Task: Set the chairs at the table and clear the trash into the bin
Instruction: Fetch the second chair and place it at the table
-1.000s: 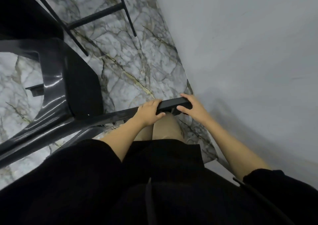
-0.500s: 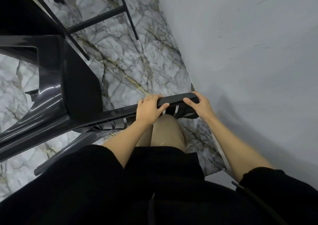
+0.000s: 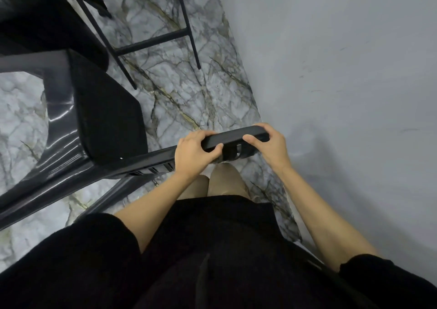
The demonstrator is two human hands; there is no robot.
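Chair-setting step in hand, by the look of it; trash and bin nowhere in frame. Low in the frame, black sleeves and bare forearms reaching forward and down, elbows bent, wrists nearly level. At centre, left hand [image 3: 194, 154] clamped over the top rail of the black plastic chair [image 3: 71, 129], fingers curled over the far edge, thumb tucked under the near side. Just to the right, right hand [image 3: 269, 143] wrapped round the rail's end, fingers hooked over, thumb pressed on the near face. Hands close together, not touching, both near the right end of the rail. Chair spreading from centre to left edge, seat dark, armrest glossy. Further off, upper left, thin black legs and crossbars [image 3: 151, 40] on the marble floor [image 3: 179, 91], under a dark top, probably the table. Grey wall [image 3: 343, 72] filling the right side, close beside the right hand. Next move likely a push up and left toward those legs, keeping clear of the wall.
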